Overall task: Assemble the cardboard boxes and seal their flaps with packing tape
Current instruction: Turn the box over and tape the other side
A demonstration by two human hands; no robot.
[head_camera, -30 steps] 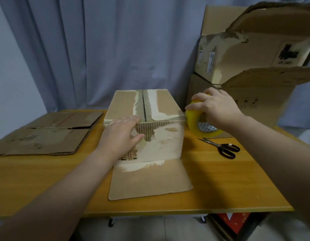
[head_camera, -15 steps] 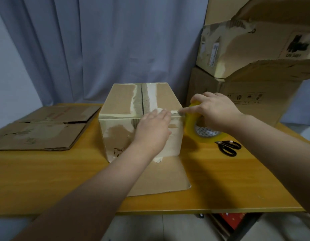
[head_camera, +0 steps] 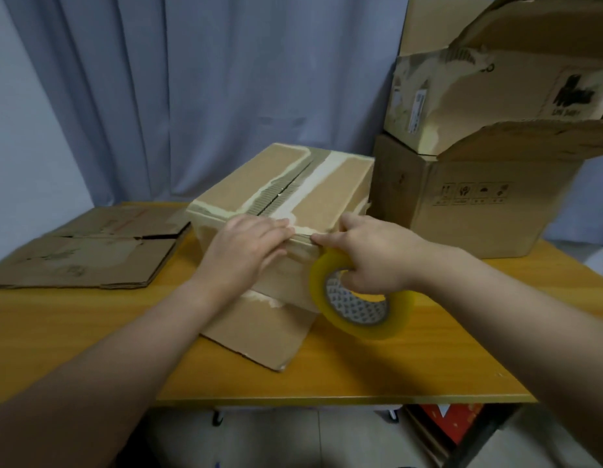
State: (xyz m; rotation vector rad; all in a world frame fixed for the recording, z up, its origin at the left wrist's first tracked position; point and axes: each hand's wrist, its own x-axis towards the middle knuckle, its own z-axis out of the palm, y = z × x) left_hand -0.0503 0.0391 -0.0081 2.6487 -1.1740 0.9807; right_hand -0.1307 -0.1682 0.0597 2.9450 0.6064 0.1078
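A worn cardboard box [head_camera: 330, 184] stands on the wooden table, turned at an angle, its two top flaps meeting along a torn centre seam. One lower flap [head_camera: 263, 332] lies flat on the table toward me. My left hand [head_camera: 249, 248] presses with straight fingers on the box's near top edge. My right hand [head_camera: 371, 255] holds a yellowish roll of packing tape [head_camera: 361, 309] with fingers through its core, and its thumb and fingertip pinch the tape end at the box's near right corner.
Flattened cardboard boxes [head_camera: 87, 251] lie on the table's left side. Two open boxes are stacked at the back right, the lower [head_camera: 472, 204] and the upper [head_camera: 496, 86]. A grey-blue curtain [head_camera: 226, 79] hangs behind. The table's front edge [head_camera: 327, 398] is near me.
The box has turned at an angle to me. My left hand slid along the near top edge. My right hand brought the tape roll closer and lower; the scissors are now out of sight.
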